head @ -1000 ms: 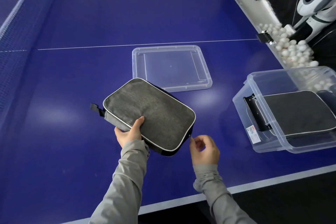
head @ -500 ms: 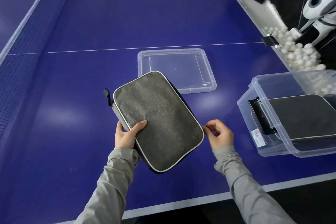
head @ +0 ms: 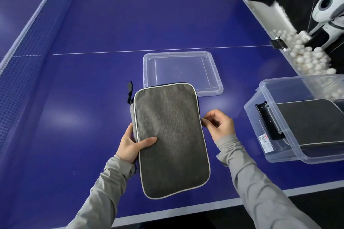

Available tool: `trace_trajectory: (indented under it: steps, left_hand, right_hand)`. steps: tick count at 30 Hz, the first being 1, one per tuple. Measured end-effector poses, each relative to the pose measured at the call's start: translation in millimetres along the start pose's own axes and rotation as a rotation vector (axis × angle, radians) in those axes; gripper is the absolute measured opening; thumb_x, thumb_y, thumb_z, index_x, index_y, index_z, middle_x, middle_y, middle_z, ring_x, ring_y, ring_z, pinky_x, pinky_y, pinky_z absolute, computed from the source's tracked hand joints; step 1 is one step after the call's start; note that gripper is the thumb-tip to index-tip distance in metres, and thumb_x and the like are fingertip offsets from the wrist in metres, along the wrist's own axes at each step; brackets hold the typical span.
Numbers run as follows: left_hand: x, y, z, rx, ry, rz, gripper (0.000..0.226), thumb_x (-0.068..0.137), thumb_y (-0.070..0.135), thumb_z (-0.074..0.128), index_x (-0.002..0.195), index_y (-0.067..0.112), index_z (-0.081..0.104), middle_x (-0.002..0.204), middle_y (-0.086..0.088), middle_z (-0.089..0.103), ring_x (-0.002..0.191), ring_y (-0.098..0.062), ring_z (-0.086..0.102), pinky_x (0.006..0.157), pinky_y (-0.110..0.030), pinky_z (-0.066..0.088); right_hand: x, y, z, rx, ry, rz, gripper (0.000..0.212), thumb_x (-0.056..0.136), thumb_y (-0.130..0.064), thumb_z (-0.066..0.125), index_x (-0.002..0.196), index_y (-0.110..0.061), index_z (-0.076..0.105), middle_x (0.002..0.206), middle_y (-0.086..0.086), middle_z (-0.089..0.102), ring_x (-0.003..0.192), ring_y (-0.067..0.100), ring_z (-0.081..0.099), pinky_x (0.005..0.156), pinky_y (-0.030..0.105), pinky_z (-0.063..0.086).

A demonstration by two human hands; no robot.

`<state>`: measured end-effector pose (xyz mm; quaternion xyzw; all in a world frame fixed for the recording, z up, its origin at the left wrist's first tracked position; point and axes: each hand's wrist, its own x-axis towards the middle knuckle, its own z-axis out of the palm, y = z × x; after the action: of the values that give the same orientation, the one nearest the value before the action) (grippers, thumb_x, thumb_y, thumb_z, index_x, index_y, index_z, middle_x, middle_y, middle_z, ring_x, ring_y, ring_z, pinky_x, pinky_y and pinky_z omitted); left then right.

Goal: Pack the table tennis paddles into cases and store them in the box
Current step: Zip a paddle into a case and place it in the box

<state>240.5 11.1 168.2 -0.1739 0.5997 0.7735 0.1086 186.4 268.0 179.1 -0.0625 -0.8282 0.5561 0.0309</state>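
A grey fabric paddle case with a white piped edge is held above the blue table, its long side pointing away from me. My left hand grips its left edge, thumb on top. My right hand pinches something small at the case's right edge, apparently the zipper pull, which is hidden by the fingers. No paddle is visible. A clear plastic box stands at the right with another grey case lying inside it.
The box's clear lid lies flat on the table just beyond the held case. The net runs along the left. White balls fill a trough off the table's right edge, beside a white ball machine.
The case has turned clockwise from a slanted position to lengthwise. My right hand has travelled from the case's near corner up along its right edge. The view has tilted slightly down.
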Motion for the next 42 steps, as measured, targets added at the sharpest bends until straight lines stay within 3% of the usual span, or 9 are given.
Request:
trace_trajectory:
  steps: [4, 12, 16, 22, 27, 31, 35, 39, 42]
  left_hand:
    - [1, 1, -6, 0.076, -0.085, 0.032, 0.072, 0.042, 0.020, 0.087, 0.108, 0.020, 0.057, 0.098, 0.000, 0.072, 0.091, -0.022, 0.069, 0.068, -0.030, 0.057]
    - [6, 15, -21, 0.339, -0.221, 0.083, 0.074, 0.044, 0.021, 0.088, 0.110, 0.023, 0.055, 0.100, -0.001, 0.070, 0.092, -0.022, 0.068, 0.075, -0.032, 0.057]
    - [10, 28, -29, 0.466, -0.296, 0.089, 0.076, 0.046, 0.024, 0.088, 0.114, 0.024, 0.054, 0.103, 0.001, 0.070, 0.096, -0.020, 0.068, 0.081, -0.035, 0.056]
    - [17, 44, -39, 0.645, -0.341, 0.066, 0.076, 0.048, 0.025, 0.088, 0.115, 0.027, 0.052, 0.105, -0.002, 0.069, 0.096, -0.021, 0.068, 0.086, -0.045, 0.055]
    - [21, 52, -41, 0.854, -0.364, 0.086, 0.075, 0.045, 0.037, 0.086, 0.112, 0.034, 0.052, 0.101, 0.006, 0.069, 0.092, -0.012, 0.066, 0.088, -0.037, 0.053]
    - [23, 55, -39, 1.029, -0.394, 0.086, 0.062, 0.048, 0.036, 0.084, 0.100, 0.039, 0.050, 0.092, 0.010, 0.068, 0.084, -0.009, 0.065, 0.081, -0.029, 0.052]
    - [29, 55, -29, 1.150, -0.466, 0.085, 0.061, 0.055, 0.028, 0.087, 0.096, 0.045, 0.045, 0.091, 0.008, 0.068, 0.083, -0.013, 0.065, 0.080, -0.027, 0.051]
    - [35, 54, -21, 1.243, -0.506, 0.065, 0.071, 0.056, 0.026, 0.086, 0.118, 0.029, 0.049, 0.097, 0.006, 0.068, 0.088, -0.016, 0.065, 0.083, -0.030, 0.051]
    - [36, 53, -17, 1.286, -0.532, 0.086, 0.068, 0.056, 0.027, 0.085, 0.115, 0.028, 0.050, 0.093, 0.009, 0.067, 0.086, -0.016, 0.064, 0.081, -0.029, 0.051]
  right_hand:
    - [5, 0, 3, -0.035, 0.010, 0.037, 0.017, 0.078, 0.003, 0.067, 0.076, -0.011, 0.059, 0.062, -0.005, 0.061, 0.054, 0.000, 0.056, 0.063, 0.019, 0.047]
    - [22, -3, -5, -0.049, 0.015, 0.045, 0.016, 0.075, 0.002, 0.068, 0.075, -0.012, 0.059, 0.065, -0.006, 0.059, 0.054, 0.001, 0.054, 0.058, 0.005, 0.044]
    - [27, -7, -11, -0.052, -0.023, 0.035, 0.029, 0.074, 0.007, 0.065, 0.068, -0.021, 0.059, 0.066, -0.006, 0.061, 0.055, -0.004, 0.057, 0.059, 0.005, 0.046]
    - [28, -13, -7, -0.142, -0.096, -0.029, 0.034, 0.072, 0.001, 0.069, 0.064, -0.030, 0.058, 0.065, -0.010, 0.063, 0.059, 0.004, 0.058, 0.058, 0.006, 0.046]
    - [26, -23, 3, -0.204, -0.108, -0.108, 0.037, 0.070, 0.000, 0.069, 0.062, -0.033, 0.055, 0.062, -0.014, 0.060, 0.055, 0.004, 0.055, 0.057, 0.005, 0.043]
    - [21, -33, 15, -0.236, -0.139, -0.164, 0.025, 0.069, 0.001, 0.069, 0.066, -0.021, 0.059, 0.059, -0.011, 0.058, 0.056, 0.016, 0.055, 0.057, 0.005, 0.041]
    - [17, -50, 28, -0.247, -0.144, -0.228, 0.011, 0.069, 0.001, 0.068, 0.072, -0.009, 0.064, 0.064, -0.002, 0.062, 0.060, 0.021, 0.058, 0.063, 0.017, 0.046]
    - [11, -63, 37, -0.256, -0.152, -0.309, 0.008, 0.069, 0.004, 0.067, 0.073, -0.003, 0.064, 0.064, 0.002, 0.062, 0.060, 0.021, 0.057, 0.063, 0.014, 0.044]
    - [7, -69, 44, -0.278, -0.157, -0.382, 0.010, 0.066, 0.006, 0.066, 0.073, -0.001, 0.064, 0.066, 0.008, 0.066, 0.059, 0.020, 0.056, 0.064, 0.015, 0.044]
